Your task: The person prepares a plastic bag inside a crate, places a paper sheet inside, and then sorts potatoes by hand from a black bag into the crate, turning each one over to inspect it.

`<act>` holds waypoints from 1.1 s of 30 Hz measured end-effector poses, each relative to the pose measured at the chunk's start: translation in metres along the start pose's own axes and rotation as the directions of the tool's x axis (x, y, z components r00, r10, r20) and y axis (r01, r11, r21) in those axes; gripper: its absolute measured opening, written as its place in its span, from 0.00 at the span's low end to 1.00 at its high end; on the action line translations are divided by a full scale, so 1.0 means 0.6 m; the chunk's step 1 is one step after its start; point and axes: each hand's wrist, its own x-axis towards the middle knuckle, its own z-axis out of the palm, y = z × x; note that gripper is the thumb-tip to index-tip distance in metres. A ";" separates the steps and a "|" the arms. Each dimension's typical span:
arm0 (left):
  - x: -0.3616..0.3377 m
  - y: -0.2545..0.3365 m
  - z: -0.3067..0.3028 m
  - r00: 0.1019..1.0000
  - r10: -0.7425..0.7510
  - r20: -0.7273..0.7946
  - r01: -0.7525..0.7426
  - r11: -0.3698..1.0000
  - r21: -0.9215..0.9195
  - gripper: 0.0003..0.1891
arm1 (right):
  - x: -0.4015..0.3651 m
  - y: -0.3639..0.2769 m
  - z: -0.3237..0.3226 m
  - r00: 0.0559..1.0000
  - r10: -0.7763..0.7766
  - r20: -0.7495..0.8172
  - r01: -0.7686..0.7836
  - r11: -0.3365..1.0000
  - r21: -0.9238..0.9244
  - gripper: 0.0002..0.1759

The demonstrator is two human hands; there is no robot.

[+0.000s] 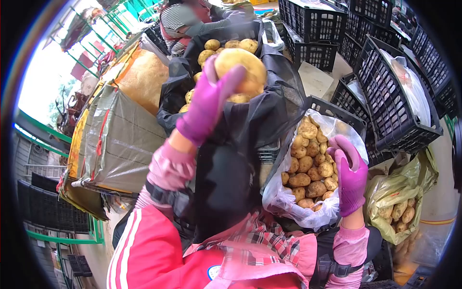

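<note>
My left hand (206,107), in a purple glove, is closed on a large yellow potato (244,71), blurred by motion. It is raised over a crate lined with black cloth (274,94) that holds more large potatoes (204,58). My right hand (350,179), gloved the same way, is at the right edge of a crate lined with a white plastic bag (284,204). Its thumb and fingers are apart, with nothing visible between them. Many smaller potatoes (308,166) fill that bag.
Black plastic crates (392,91) are stacked at the right and back. A greenish-yellow bag of potatoes (399,207) lies at the lower right. Large wrapped sacks (122,144) stand at the left. Beyond the black-lined crate sits another person (185,24) in a striped top.
</note>
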 end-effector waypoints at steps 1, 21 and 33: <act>0.027 -0.018 -0.036 1.000 -0.010 -0.016 0.011 0.998 0.061 0.27 | -0.005 -0.003 0.001 1.000 -0.002 0.028 0.003 1.000 -0.027 0.17; 0.126 -0.183 -0.117 0.626 -0.667 0.404 -0.395 0.176 0.902 0.14 | -0.024 -0.008 -0.039 0.987 -0.154 0.034 0.157 0.983 -0.096 0.18; -0.074 -0.028 0.211 0.810 0.248 0.532 -0.462 0.828 0.318 0.18 | -0.029 -0.059 -0.061 0.921 -0.386 -0.046 0.370 0.908 -0.197 0.15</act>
